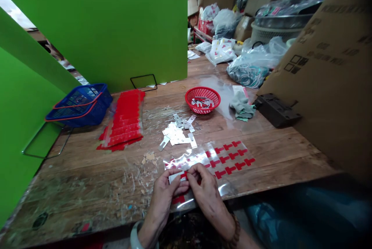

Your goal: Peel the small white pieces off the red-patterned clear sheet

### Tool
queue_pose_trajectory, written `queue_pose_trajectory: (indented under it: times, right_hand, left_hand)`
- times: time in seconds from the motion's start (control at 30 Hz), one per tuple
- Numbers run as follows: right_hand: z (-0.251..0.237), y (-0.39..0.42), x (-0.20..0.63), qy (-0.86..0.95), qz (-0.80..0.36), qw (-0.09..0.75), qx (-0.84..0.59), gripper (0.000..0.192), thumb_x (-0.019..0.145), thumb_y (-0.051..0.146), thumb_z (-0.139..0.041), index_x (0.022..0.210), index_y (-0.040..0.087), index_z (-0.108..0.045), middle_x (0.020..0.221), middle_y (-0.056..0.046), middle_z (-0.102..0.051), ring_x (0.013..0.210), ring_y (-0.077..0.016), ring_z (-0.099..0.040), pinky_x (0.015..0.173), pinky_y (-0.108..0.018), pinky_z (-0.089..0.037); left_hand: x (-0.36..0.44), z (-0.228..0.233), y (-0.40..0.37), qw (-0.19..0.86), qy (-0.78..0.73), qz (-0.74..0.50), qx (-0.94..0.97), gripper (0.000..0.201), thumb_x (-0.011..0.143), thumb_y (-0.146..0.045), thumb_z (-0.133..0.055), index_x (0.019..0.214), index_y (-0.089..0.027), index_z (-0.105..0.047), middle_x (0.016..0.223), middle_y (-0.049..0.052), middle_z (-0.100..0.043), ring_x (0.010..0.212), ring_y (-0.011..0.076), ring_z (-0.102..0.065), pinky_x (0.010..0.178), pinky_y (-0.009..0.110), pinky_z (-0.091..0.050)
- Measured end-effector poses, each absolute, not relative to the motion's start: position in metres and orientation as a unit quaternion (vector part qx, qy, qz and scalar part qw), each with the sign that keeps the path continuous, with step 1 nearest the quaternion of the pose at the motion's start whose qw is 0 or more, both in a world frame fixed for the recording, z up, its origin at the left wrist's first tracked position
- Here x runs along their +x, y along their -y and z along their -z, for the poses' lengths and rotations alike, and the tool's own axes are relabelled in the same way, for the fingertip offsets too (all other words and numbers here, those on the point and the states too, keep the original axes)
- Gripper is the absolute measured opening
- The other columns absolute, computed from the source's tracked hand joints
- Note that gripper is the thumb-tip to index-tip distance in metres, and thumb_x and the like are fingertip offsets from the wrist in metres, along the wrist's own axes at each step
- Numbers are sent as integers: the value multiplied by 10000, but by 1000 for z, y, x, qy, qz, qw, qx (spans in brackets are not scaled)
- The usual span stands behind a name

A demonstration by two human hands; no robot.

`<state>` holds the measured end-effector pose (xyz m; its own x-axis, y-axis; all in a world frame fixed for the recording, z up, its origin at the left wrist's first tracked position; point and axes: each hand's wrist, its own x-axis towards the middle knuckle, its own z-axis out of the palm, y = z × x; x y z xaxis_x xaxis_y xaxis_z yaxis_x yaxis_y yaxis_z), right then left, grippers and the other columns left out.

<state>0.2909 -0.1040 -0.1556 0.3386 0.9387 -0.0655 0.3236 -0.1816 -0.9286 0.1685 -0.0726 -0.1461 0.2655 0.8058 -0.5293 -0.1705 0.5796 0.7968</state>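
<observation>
My left hand (163, 191) pinches a small flat metal plate (173, 177) between thumb and fingers, near the table's front edge. My right hand (207, 191) closes its fingertips on a red sticker (184, 176) that lies against the plate's right part. Under both hands is a clear sheet (209, 149) with rows of red T-shaped stickers (230, 170). Just beyond it lies a loose pile of silvery metal plates (176, 134), some with slots or holes. Farther back, a red plastic basket (203, 111) holds more plates with red on them.
At left stand a blue basket (78, 111) and a stack of red sticker sheets (125, 119). A grey-green cloth (242, 106) and a dark metal block (277, 110) lie at right, beside a large cardboard box (325, 86). Green panels (116, 24) close off the back left.
</observation>
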Motion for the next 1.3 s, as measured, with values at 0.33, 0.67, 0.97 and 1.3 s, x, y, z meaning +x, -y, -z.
queue_pose_trajectory:
  times: [0.33, 0.67, 0.97, 1.3]
  right_hand:
    - [156, 103, 291, 458, -348, 447, -685, 79, 760, 167, -525, 682, 184, -528, 647, 14, -545, 616, -131, -517, 579, -226, -403]
    - [158, 100, 302, 440, -368, 453, -683, 158, 722, 204, -585, 858, 185, -507, 744, 7, -541, 620, -128, -517, 574, -233, -437]
    - [150, 95, 311, 455, -481, 438, -608, 240, 863, 361, -457, 766, 175, -574, 566, 44, -507, 528, -96, -490, 506, -195, -382]
    - [157, 94, 307, 431, -532, 438, -583, 337, 858, 419, -467, 631, 172, -502, 454, 69, -446, 421, -74, -408, 431, -174, -319]
  left_hand:
    - [169, 144, 76, 721, -502, -349, 326, 297, 718, -293, -677, 936, -127, -562, 748, 77, -712, 736, 210, -688, 727, 309, -532]
    - [168, 142, 74, 735, -508, -337, 297, 329, 670, -272, -722, 919, -121, -568, 718, 85, -715, 668, 186, -691, 659, 246, -543]
    - [168, 137, 73, 743, -509, -328, 284, 276, 697, -202, -694, 920, -114, -558, 694, 82, -709, 653, 177, -689, 649, 240, -550]
    - [165, 138, 72, 740, -500, -327, 309, 294, 707, -260, -679, 931, -105, -569, 692, 87, -705, 628, 177, -682, 627, 254, -546]
